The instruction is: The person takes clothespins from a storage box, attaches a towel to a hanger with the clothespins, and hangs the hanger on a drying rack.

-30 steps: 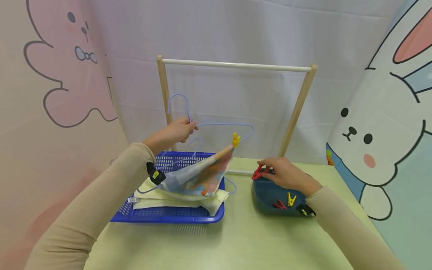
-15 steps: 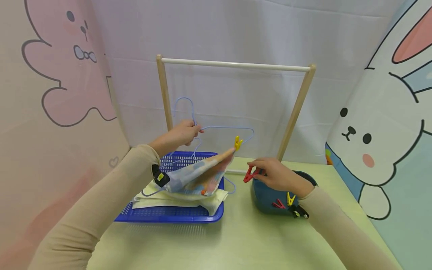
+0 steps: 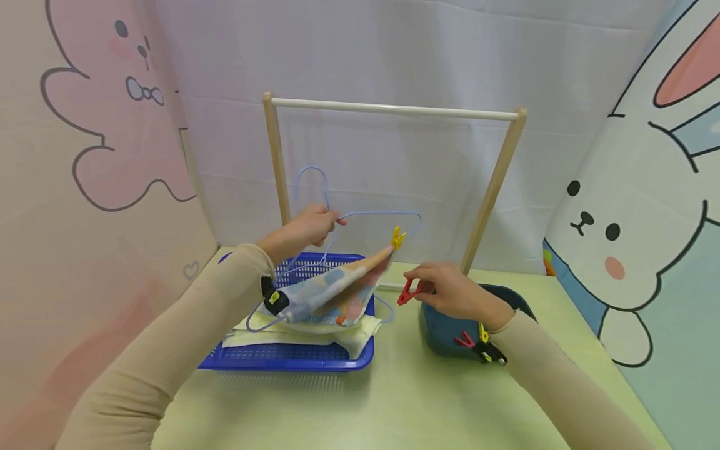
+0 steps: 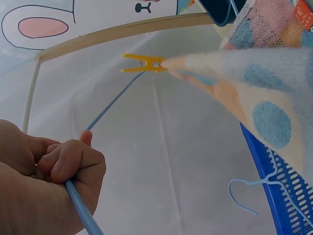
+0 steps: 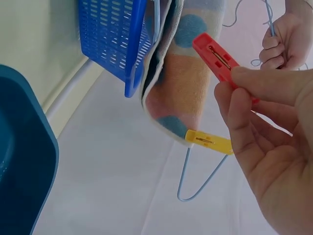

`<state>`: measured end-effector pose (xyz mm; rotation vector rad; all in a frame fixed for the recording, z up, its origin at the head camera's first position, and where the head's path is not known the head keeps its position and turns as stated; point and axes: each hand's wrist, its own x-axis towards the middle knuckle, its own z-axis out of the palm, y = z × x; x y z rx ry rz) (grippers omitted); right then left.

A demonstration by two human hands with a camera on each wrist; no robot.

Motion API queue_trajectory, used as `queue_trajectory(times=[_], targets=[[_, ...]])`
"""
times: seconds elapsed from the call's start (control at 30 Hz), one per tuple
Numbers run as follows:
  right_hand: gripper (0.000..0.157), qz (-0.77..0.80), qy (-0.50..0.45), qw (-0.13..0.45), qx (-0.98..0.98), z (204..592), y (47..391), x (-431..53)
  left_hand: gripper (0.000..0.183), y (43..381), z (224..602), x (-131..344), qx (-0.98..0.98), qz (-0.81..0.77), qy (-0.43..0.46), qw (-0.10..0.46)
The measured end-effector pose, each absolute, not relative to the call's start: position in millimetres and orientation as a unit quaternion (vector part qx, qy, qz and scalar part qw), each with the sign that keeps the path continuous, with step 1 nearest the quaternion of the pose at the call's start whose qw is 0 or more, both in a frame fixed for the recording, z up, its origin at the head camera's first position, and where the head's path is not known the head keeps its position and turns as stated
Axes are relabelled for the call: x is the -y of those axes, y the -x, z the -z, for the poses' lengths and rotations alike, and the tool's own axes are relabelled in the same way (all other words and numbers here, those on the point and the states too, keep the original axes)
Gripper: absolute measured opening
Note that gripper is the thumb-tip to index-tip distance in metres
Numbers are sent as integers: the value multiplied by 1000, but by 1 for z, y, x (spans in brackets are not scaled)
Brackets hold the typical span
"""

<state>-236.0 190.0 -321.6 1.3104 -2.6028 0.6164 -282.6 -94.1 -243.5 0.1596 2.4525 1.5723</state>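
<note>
My left hand (image 3: 309, 230) grips a light blue hanger (image 3: 382, 213) just below its hook, above the laundry basket. A yellow clothespin (image 3: 397, 238) fastens one corner of a colourful patterned towel (image 4: 272, 122) to the hanger's right end. From there the towel slants down to the left, overlapping the basket in the head view. Between thumb and fingers, my right hand (image 3: 450, 294) pinches a red clothespin (image 5: 215, 56), its jaws pointing away from the fingers. This hand is to the right of the towel, at the near-left side of the dark blue bin.
A blue basket (image 3: 281, 364) holds pale yellow cloth (image 3: 360, 337) and more hangers. The dark blue bin (image 3: 441, 340) on the right has red and yellow clothespins on its front rim. Behind stands a wooden rack with a white rail (image 3: 394, 109).
My right hand has moved left from over the bin toward the towel, carrying the red clothespin. My left hand has shifted slightly right and down with the hanger and towel.
</note>
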Motion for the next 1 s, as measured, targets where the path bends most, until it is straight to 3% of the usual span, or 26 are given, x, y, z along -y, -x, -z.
queue_trajectory(times=[0.6,1.0], targets=[[38,-177,-439,86,877,316,229,-171,31,286,250,81,-818,-559,-37,133],[27,-188,-466,79,861,314,227,-154,37,287,258,77,-801,-576,-53,156]])
